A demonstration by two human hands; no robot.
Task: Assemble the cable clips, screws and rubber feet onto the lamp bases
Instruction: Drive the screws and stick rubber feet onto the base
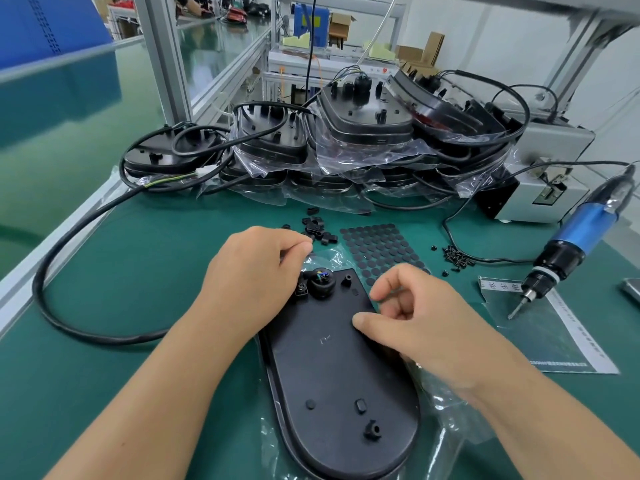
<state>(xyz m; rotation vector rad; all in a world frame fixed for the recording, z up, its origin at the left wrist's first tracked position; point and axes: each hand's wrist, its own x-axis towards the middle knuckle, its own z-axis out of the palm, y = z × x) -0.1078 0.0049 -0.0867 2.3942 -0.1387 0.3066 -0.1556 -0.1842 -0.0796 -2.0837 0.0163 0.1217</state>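
Early in the job: left hand (258, 268) pinches a cable clip (313, 237) at frame center, right hand (412, 318) curled, apparently empty, over lamp base (332, 368) w/ rubber feet sheet (382, 249), screws (457, 257) unused on tabletop (138, 258).

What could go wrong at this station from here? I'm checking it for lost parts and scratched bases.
1. The small black screws lie loose in a heap beside the thin black cord; a tug on the cord might scatter them.
2. The blue electric screwdriver rests with its bit on a clear plastic sheet near the right hand; a bump could send it against the flat black lamp base.
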